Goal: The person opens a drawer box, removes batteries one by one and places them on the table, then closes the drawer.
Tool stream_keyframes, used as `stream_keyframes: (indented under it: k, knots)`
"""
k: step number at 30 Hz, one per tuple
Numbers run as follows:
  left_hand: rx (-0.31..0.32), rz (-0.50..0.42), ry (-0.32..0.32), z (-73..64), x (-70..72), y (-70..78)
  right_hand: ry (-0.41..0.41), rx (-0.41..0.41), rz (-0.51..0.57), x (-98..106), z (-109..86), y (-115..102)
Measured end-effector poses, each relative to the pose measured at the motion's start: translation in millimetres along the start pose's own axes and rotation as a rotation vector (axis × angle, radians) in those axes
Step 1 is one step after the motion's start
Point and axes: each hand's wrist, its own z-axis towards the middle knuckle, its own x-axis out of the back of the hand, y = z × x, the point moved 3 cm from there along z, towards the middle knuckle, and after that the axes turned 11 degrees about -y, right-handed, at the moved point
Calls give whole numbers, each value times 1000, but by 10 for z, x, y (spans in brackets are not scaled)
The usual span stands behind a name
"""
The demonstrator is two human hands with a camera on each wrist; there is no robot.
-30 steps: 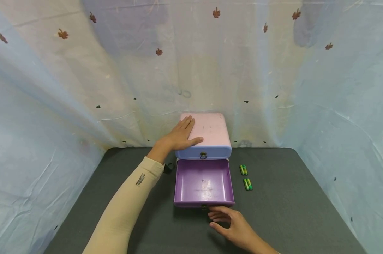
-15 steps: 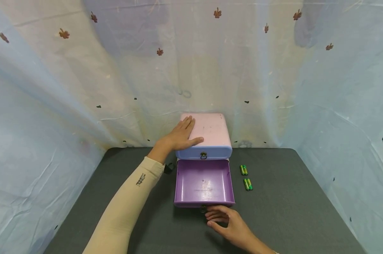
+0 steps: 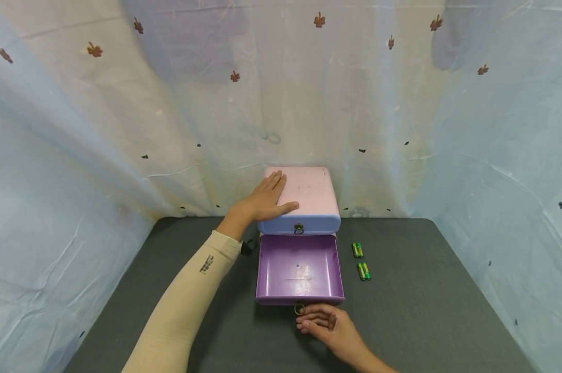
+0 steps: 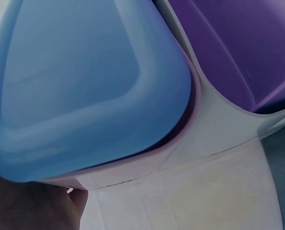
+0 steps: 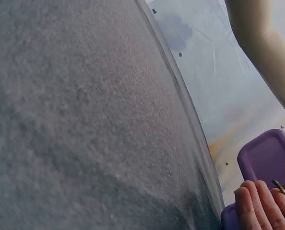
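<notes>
A small chest with a pink top has its blue upper drawer closed. Its purple lower drawer is pulled out, with bare floor showing inside. On the pink top rests my left hand, fingers spread; in the left wrist view part of it shows below the blue drawer front. My right hand is at the purple drawer's front, its fingertips at the ring pull. In the right wrist view, fingers lie by the ring, the thumb apart from them.
Two pairs of green batteries, a far pair and a near pair, lie right of the drawer on the dark table. Patterned curtain sheeting hangs behind and at both sides.
My right hand has shifted slightly left to the ring pull, which now stands out plainly at its fingertips. The left hand and the drawers have stayed put.
</notes>
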Motion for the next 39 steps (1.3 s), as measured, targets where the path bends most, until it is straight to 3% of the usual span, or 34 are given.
stream_keyframes:
  k: [5, 12, 17, 39]
  knots:
    - [0, 2, -6, 1, 1, 2, 33, 7, 20, -25, 33, 11]
    - [4, -1, -6, -1, -2, 14, 123, -88, 23, -11, 62, 64]
    - [7, -6, -9, -12, 6, 24, 159, -104, 31, -16, 89, 71]
    - [8, 3, -5, -16, 5, 33, 210, -6, -21, -20, 143, 3]
